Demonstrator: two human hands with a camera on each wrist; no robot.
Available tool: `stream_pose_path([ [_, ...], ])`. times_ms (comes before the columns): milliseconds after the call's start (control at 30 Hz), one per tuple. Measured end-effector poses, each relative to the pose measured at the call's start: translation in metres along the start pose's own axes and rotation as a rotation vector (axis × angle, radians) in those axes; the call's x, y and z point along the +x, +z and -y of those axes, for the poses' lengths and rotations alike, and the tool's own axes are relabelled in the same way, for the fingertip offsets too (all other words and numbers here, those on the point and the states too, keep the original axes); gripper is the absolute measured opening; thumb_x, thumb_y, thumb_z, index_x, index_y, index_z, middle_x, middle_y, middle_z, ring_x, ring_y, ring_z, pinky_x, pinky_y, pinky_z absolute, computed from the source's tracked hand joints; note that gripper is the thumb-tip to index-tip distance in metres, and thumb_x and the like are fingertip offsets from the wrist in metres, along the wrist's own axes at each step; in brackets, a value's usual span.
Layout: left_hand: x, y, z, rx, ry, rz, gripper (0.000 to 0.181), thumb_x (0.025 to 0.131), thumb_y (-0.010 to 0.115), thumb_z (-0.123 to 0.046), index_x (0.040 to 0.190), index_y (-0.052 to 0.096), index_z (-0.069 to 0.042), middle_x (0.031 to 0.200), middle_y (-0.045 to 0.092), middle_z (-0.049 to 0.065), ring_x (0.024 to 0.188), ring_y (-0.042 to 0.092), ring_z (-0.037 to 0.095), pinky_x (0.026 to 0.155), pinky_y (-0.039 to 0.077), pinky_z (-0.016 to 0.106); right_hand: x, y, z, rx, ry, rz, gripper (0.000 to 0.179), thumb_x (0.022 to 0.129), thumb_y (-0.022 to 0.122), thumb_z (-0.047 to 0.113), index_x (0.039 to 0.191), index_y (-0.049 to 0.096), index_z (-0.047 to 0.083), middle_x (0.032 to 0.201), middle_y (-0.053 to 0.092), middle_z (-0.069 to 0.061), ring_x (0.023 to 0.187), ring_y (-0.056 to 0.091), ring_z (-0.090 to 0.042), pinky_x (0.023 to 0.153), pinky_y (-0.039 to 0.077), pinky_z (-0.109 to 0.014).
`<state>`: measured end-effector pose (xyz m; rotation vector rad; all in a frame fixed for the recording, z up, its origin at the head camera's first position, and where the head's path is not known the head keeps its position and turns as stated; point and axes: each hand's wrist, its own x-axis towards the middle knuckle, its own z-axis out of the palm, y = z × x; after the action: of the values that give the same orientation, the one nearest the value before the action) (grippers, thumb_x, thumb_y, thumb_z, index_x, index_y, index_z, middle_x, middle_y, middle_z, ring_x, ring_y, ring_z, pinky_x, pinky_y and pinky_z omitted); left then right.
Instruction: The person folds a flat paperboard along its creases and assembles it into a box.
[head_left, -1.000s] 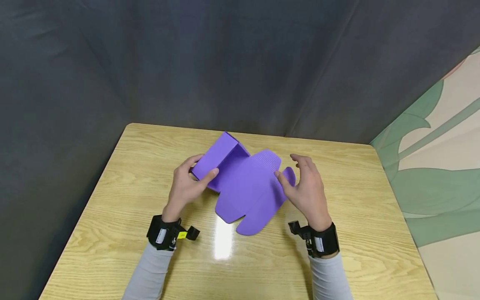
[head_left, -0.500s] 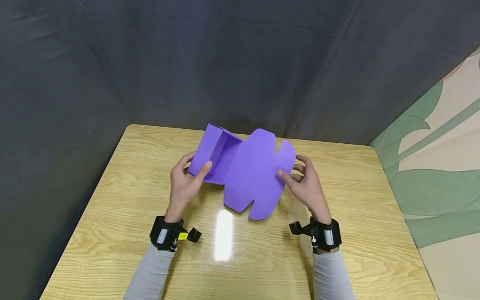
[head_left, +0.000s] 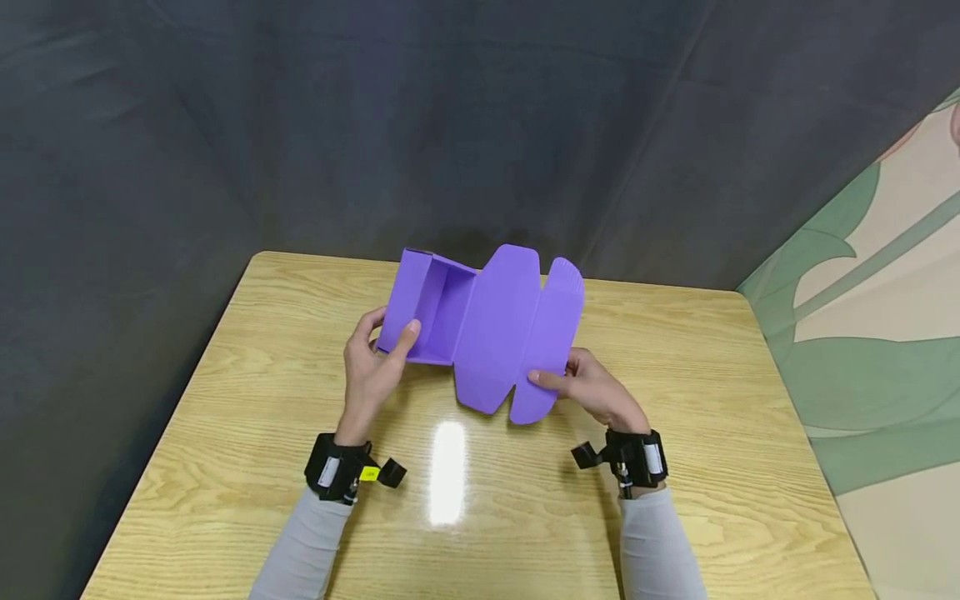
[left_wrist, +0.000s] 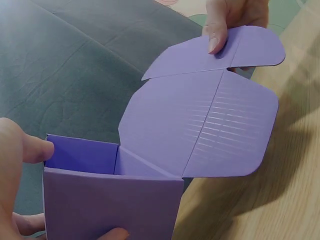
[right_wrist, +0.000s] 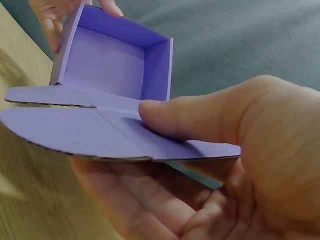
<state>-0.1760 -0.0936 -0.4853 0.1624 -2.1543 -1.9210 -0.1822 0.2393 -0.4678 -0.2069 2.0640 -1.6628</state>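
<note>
Holding purple box (head_left: pixel 407 296) over worktop (head_left: pixel 525 517) — left grip (head_left: pixel 367 372) clamped on its side, right grip (head_left: pixel 595 392) pinching outer flap (head_left: pixel 553 325) of open lid (head_left: pixel 497 329).

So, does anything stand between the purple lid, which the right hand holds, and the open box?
No separate object is visible between the lid in the right hand and the open box. Only the thumb of the left hand, at the box's rim, might obstruct it.
</note>
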Motion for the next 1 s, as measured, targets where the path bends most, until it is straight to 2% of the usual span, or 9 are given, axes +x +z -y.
stream_pose_path([
  [100,0.001,0.001,0.001,0.004,-0.029,0.04,0.056,0.098,0.078,-0.03,0.142,0.06,-0.001,0.138,0.061,0.018,0.126,0.062,0.034,0.101,0.054,0.041,-0.003,-0.001,0.005,-0.031,-0.015,-0.044,0.032,0.101,0.073,0.011,0.124,0.068,-0.011,0.107,0.079,-0.006,0.094,0.075,-0.013,0.084,0.062,-0.029],
  [267,0.002,0.003,0.004,0.01,-0.084,0.149,0.057,0.101,0.075,-0.03,0.145,0.053,0.0,0.143,0.057,0.019,0.123,0.068,0.043,0.095,0.062,0.043,-0.01,-0.004,0.014,-0.073,-0.045,-0.135,0.035,0.102,0.071,0.012,0.129,0.066,-0.01,0.119,0.076,-0.019,0.1,0.076,-0.015,0.09,0.061,-0.029],
  [367,0.001,0.005,0.006,-0.005,-0.082,0.197,0.058,0.101,0.075,-0.027,0.146,0.05,0.001,0.144,0.055,0.021,0.124,0.068,0.045,0.096,0.062,0.043,-0.013,-0.005,0.019,-0.11,-0.057,-0.184,0.034,0.103,0.069,0.012,0.13,0.065,-0.009,0.12,0.074,-0.024,0.101,0.076,-0.015,0.089,0.061,-0.029],
  [500,-0.001,0.008,0.008,-0.036,-0.07,0.242,0.061,0.1,0.075,-0.022,0.148,0.045,-0.001,0.144,0.054,0.021,0.12,0.069,0.045,0.091,0.064,0.038,-0.017,-0.006,0.026,-0.165,-0.081,-0.238,0.035,0.106,0.066,0.012,0.134,0.063,-0.008,0.121,0.073,-0.027,0.102,0.075,-0.016,0.088,0.061,-0.029],
  [600,-0.002,0.009,0.009,-0.063,-0.083,0.276,0.067,0.098,0.076,-0.018,0.152,0.039,-0.001,0.146,0.052,0.022,0.117,0.069,0.046,0.088,0.064,0.035,-0.02,-0.004,0.03,-0.203,-0.132,-0.298,0.035,0.107,0.064,0.012,0.138,0.061,-0.004,0.121,0.072,-0.027,0.101,0.074,-0.017,0.086,0.062,-0.03],
  [800,-0.003,0.011,0.009,-0.078,-0.115,0.334,0.082,0.093,0.077,-0.014,0.159,0.029,-0.005,0.151,0.05,0.025,0.117,0.067,0.049,0.093,0.061,0.042,-0.022,-0.001,0.035,-0.267,-0.316,-0.463,0.034,0.105,0.065,0.006,0.138,0.063,-0.002,0.12,0.073,-0.025,0.098,0.072,-0.014,0.081,0.061,-0.026],
  [900,-0.003,0.01,0.008,-0.083,-0.123,0.344,0.083,0.094,0.077,-0.016,0.161,0.029,-0.008,0.151,0.052,0.023,0.116,0.067,0.046,0.091,0.06,0.04,-0.024,-0.001,0.036,-0.292,-0.359,-0.491,0.034,0.104,0.066,0.005,0.137,0.063,-0.003,0.118,0.073,-0.025,0.096,0.072,-0.013,0.079,0.061,-0.025],
  [1000,-0.003,0.008,0.007,-0.131,-0.145,0.349,0.075,0.097,0.075,-0.019,0.159,0.032,-0.01,0.151,0.053,0.02,0.116,0.068,0.043,0.092,0.061,0.042,-0.027,-0.002,0.038,-0.294,-0.357,-0.479,0.032,0.104,0.066,0.005,0.136,0.063,-0.002,0.115,0.074,-0.025,0.091,0.074,-0.013,0.076,0.063,-0.027],
])
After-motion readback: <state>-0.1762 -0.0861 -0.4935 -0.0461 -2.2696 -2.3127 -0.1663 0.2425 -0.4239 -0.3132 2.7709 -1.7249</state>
